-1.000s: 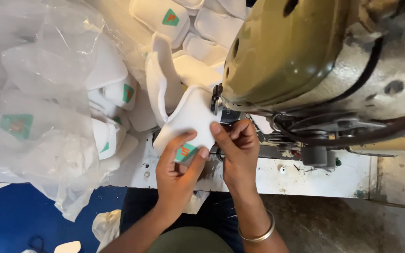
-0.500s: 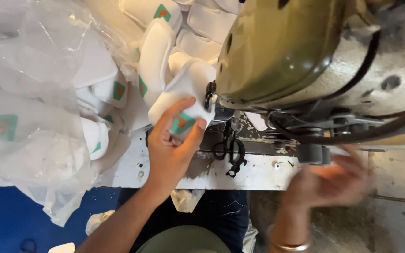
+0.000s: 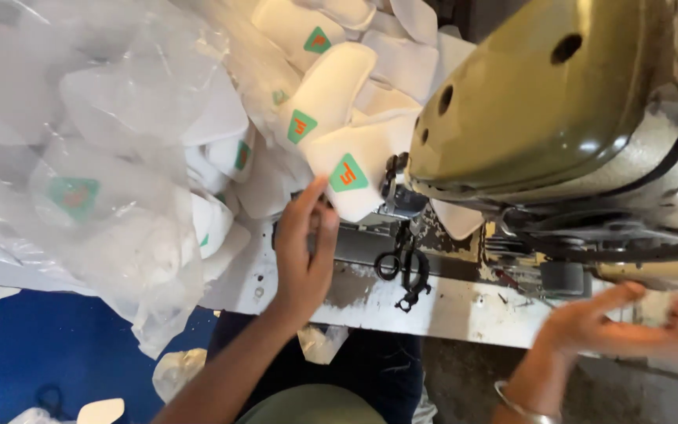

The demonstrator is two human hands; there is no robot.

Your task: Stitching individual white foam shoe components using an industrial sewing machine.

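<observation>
While the head view looks down over the bench, the left hand is raised in front of the sewing machine, palm turned inward and fingers loosely curled; the index fingertip points up towards a white padded piece bearing a green triangular label; whether the fingertip touches that piece cannot be told, and nothing is visibly gripped in this hand. That white piece lies against the front of the olive-coloured machine head, at the needle area; further white pieces with like green labels are heaped behind and to the left of it. Black scissors hang or lie just beside the left hand, against the worn white edge of the bench. Clear plastic bags holding more white pieces fill the left of the view; a blue floor shows beneath them.

At the lower right, well apart from the left hand, the right hand is blurred; its fingers appear partly closed about something pale, though the blur prevents telling what it is or whether it is truly held. A metal bangle sits on that wrist.
</observation>
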